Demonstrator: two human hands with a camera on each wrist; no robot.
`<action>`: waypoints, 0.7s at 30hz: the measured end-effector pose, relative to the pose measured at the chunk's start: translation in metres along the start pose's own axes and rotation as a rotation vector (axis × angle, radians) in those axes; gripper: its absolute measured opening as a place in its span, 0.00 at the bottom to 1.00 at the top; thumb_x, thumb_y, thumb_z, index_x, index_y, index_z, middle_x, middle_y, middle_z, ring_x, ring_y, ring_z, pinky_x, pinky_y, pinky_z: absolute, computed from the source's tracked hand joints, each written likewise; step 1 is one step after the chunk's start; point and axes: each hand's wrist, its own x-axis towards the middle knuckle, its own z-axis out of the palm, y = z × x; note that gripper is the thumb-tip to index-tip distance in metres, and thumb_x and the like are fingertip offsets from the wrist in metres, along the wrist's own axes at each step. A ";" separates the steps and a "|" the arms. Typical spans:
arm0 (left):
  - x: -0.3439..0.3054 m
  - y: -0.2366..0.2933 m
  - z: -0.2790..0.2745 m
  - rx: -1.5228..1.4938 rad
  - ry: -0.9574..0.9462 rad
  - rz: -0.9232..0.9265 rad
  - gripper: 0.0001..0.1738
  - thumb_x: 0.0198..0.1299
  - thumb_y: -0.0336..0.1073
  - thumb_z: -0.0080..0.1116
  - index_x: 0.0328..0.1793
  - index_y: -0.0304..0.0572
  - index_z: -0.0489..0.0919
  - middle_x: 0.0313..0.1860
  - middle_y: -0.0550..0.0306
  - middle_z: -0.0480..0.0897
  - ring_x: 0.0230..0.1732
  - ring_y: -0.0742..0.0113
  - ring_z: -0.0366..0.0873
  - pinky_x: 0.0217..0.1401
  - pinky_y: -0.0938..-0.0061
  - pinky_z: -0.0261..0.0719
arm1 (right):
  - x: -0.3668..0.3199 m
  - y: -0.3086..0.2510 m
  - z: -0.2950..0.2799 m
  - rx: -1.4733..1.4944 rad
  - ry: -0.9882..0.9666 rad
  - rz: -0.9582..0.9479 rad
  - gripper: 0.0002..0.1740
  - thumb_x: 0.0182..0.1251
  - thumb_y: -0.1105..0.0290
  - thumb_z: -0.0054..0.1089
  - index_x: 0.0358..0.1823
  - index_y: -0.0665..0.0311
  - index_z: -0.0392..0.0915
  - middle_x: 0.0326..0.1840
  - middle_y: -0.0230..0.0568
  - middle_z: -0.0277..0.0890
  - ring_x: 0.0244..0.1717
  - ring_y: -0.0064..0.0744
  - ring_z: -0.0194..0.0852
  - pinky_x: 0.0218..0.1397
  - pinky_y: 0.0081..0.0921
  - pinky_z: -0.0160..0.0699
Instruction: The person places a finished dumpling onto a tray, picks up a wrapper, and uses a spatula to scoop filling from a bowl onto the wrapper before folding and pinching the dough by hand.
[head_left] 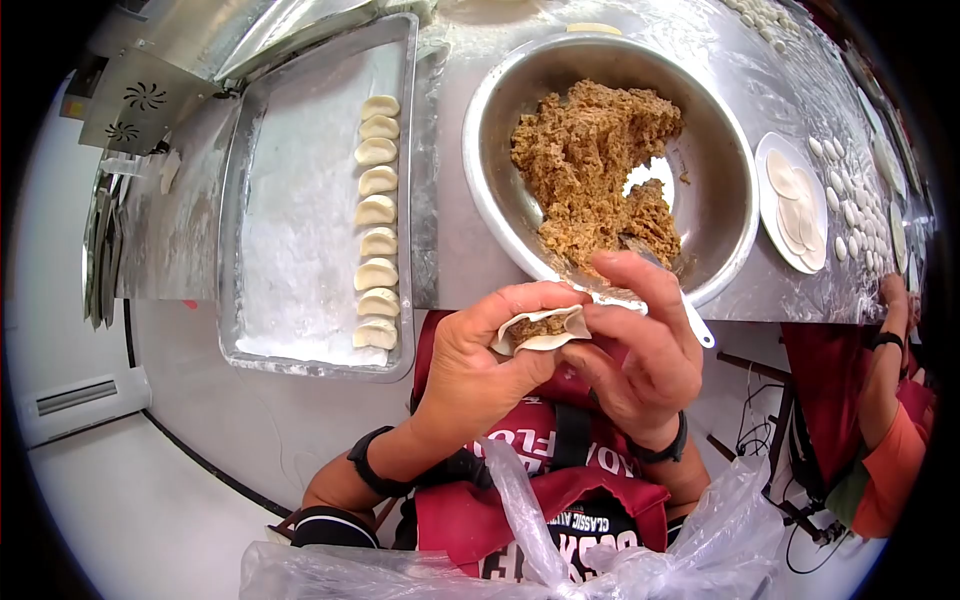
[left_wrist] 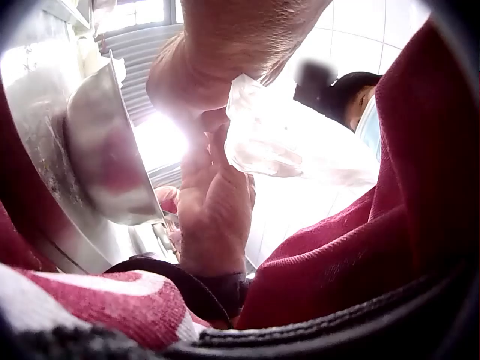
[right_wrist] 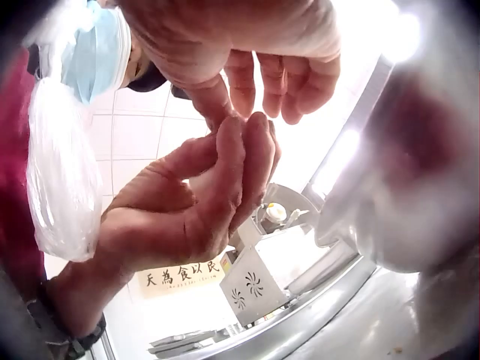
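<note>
Close to the bowl's near rim, a partly folded dumpling (head_left: 540, 330) shows brown filling between its pale wrapper edges. My left hand (head_left: 470, 355) holds its left side between fingers and thumb. The right hand (head_left: 650, 370) pinches its right end, thumb below and fingers above. Beyond the right fingers, a white-handled utensil (head_left: 700, 325) overlaps the bowl's rim, its other end partly hidden. A large metal bowl (head_left: 735, 200) contains brown filling (head_left: 590, 150). In the wrist views both hands meet at the fingertips, and the dumpling is hidden behind them.
Left of the bowl, a metal tray (head_left: 290, 230) bears a column of folded dumplings (head_left: 376, 210) along its right side. A white plate (head_left: 768, 205) of round wrappers (head_left: 790, 205) and several dough pieces (head_left: 850, 210) lie right. Another person's arm (head_left: 880, 390) reaches in there.
</note>
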 end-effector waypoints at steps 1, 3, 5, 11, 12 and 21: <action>0.001 0.000 0.000 -0.037 -0.018 -0.009 0.20 0.55 0.19 0.52 0.55 0.37 0.72 0.47 0.56 0.78 0.49 0.74 0.75 0.52 0.81 0.73 | 0.000 -0.001 0.001 0.059 0.022 0.062 0.19 0.42 0.76 0.68 0.39 0.69 0.76 0.51 0.52 0.71 0.49 0.45 0.72 0.47 0.29 0.73; 0.001 -0.001 0.001 -0.098 -0.031 -0.019 0.20 0.55 0.19 0.52 0.56 0.37 0.71 0.46 0.57 0.78 0.48 0.75 0.74 0.51 0.81 0.73 | -0.001 0.001 0.004 0.134 0.035 0.117 0.20 0.42 0.76 0.69 0.40 0.68 0.76 0.52 0.52 0.70 0.49 0.43 0.72 0.48 0.29 0.72; 0.002 -0.003 0.003 -0.145 -0.019 -0.024 0.21 0.55 0.19 0.51 0.56 0.37 0.70 0.46 0.58 0.78 0.48 0.75 0.74 0.51 0.81 0.73 | 0.000 0.002 0.006 0.155 0.027 0.141 0.18 0.42 0.76 0.69 0.38 0.68 0.76 0.50 0.53 0.71 0.48 0.43 0.72 0.48 0.29 0.72; 0.002 0.000 0.004 -0.079 -0.019 -0.116 0.21 0.55 0.20 0.53 0.56 0.36 0.69 0.50 0.54 0.76 0.51 0.71 0.74 0.54 0.77 0.73 | -0.002 0.000 0.007 0.118 0.043 0.092 0.13 0.42 0.80 0.67 0.32 0.69 0.76 0.46 0.51 0.74 0.46 0.44 0.74 0.48 0.31 0.72; 0.001 0.001 0.004 -0.080 -0.023 -0.115 0.20 0.55 0.20 0.53 0.56 0.36 0.69 0.50 0.54 0.76 0.51 0.71 0.74 0.54 0.77 0.73 | -0.001 0.000 0.007 0.112 0.046 0.074 0.13 0.42 0.80 0.66 0.32 0.68 0.76 0.46 0.51 0.74 0.46 0.44 0.74 0.48 0.32 0.72; 0.000 -0.005 0.002 -0.083 -0.020 0.019 0.21 0.57 0.20 0.51 0.58 0.35 0.68 0.52 0.55 0.75 0.52 0.73 0.72 0.54 0.80 0.72 | -0.003 0.003 0.014 0.188 0.103 0.107 0.12 0.42 0.79 0.67 0.32 0.68 0.77 0.47 0.52 0.73 0.47 0.45 0.73 0.48 0.32 0.72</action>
